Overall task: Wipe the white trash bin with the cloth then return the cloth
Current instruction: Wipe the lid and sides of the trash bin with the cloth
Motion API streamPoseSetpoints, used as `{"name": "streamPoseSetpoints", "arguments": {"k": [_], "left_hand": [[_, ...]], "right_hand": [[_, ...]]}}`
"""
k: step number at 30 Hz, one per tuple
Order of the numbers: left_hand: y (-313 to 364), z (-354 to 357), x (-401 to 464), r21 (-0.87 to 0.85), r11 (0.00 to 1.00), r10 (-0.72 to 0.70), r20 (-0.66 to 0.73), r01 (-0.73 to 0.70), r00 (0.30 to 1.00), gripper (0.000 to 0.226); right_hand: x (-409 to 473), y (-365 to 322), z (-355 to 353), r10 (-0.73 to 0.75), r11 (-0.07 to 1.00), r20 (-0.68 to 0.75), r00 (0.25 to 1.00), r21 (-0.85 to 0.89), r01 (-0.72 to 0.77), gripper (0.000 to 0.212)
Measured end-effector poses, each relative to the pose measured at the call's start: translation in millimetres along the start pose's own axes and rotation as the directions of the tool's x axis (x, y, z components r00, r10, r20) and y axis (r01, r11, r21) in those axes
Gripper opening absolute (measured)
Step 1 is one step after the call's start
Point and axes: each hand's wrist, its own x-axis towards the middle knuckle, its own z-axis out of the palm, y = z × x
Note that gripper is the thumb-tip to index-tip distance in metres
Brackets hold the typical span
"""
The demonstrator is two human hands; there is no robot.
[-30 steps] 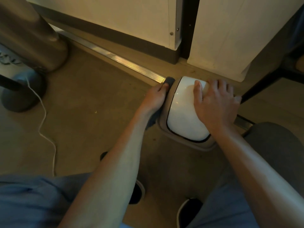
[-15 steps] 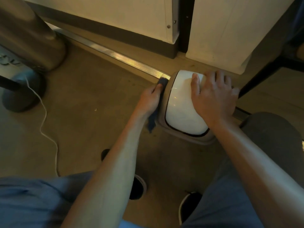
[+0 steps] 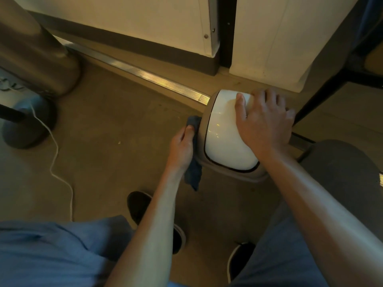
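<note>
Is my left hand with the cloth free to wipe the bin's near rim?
Probably yes: the left hand holds the cloth beside the bin, and nothing blocks that rim.

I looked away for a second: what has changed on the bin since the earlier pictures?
The left hand has slid the blue cloth down the white trash bin's left side, from the far corner toward the person. Its grip on the cloth is unchanged. The right hand stays flat on the lid.

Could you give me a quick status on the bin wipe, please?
Left hand grips cloth against the white trash bin's left side. Right hand flat on the lid, steadying. Nothing in the way.
</note>
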Motion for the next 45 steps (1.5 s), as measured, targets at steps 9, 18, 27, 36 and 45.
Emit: {"name": "streamPoseSetpoints", "arguments": {"k": [9, 18, 27, 36, 45], "left_hand": [[54, 13, 67, 0.073, 0.996, -0.059, 0.093, 0.052, 0.994, 0.040], [-51, 28, -52, -0.053, 0.995, 0.063, -0.285, -0.082, 0.956, 0.021], [-65, 45, -57, 0.091, 0.982, 0.187, -0.420, -0.164, 0.888, 0.039], [-85, 80, -95, 0.295, 0.911, 0.389, -0.375, -0.289, 0.842, 0.032], [-63, 96, -112, 0.523, 0.788, 0.424, -0.078, -0.325, 0.902, 0.034]], "right_hand": [[1, 1, 3, 0.001, 1.000, -0.010, 1.000, 0.000, -0.001, 0.064], [1, 1, 3, 0.011, 1.000, 0.002, 1.000, 0.008, -0.011, 0.064], [2, 2, 2, -0.007, 1.000, -0.008, 1.000, -0.009, 0.007, 0.066], [3, 3, 6, -0.003, 1.000, -0.013, 1.000, -0.005, 0.003, 0.066], [4, 4, 5, -0.014, 1.000, -0.011, 1.000, -0.010, 0.014, 0.067]]}}
